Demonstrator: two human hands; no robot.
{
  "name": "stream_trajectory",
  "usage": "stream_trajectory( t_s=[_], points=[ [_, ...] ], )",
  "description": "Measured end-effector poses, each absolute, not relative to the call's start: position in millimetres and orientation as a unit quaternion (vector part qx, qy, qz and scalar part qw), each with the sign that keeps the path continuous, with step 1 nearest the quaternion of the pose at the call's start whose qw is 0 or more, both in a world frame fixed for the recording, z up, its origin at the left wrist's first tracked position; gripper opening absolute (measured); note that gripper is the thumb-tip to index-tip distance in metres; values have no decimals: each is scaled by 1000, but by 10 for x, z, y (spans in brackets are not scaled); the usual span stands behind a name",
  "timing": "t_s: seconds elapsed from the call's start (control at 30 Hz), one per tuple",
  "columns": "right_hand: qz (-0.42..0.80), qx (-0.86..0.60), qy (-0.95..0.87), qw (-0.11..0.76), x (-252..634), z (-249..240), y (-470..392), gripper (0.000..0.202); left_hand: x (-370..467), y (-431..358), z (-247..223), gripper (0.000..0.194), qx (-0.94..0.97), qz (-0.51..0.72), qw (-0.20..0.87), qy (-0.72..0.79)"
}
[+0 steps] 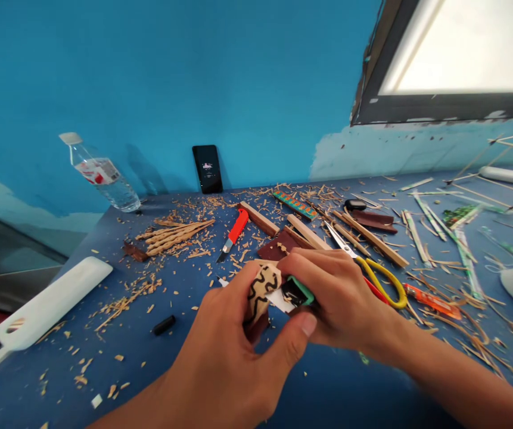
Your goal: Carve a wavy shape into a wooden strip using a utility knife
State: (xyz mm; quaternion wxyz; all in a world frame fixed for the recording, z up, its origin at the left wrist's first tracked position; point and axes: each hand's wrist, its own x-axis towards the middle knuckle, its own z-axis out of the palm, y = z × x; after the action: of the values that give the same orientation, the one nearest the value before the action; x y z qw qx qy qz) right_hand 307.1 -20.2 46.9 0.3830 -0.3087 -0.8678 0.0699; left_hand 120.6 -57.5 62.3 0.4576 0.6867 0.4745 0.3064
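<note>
My left hand (242, 345), low in the middle of the view, is wrapped round a pale wooden piece (264, 287) marked with wavy black lines. Close against it on the right, my right hand (332, 292) has its fingers closed on a small green-edged object (301, 292) with a dark inside. Something white shows between the two objects. The fingers hide parts of both. Behind my hands lies a red cutter (237, 229) with its blade out, and beside my right hand are scissors (384, 281) with yellow handles.
A bottle (108, 179) and a phone (207, 169) stand by the blue wall. Carved sticks (178, 235), wood strips (372, 239) and shavings cover much of the blue table (149, 369). A white power strip (55, 301) lies left; a stick frame (479, 173) stands right.
</note>
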Motion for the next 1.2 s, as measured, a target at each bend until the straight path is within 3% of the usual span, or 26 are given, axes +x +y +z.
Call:
stream_trajectory(
  t_s=[0.27, 0.47, 0.77, 1.2],
  points=[
    [64, -299, -871, 384, 3071, 478, -221, 15, 1250, -525, 707, 20, 701, 324, 439, 459],
    [48, -306, -882, 354, 3091, 484, -232, 20, 1209, -541, 637, 30, 716, 314, 409, 471],
    [81, -395, -861, 310, 2999, 386, -221, 15, 1236, -501, 513, 28, 743, 321, 334, 483],
    [-57, -462, -831, 305, 2887, 198, -89, 9, 1319, -422, 426, 41, 652, 342, 426, 525]
  ],
)
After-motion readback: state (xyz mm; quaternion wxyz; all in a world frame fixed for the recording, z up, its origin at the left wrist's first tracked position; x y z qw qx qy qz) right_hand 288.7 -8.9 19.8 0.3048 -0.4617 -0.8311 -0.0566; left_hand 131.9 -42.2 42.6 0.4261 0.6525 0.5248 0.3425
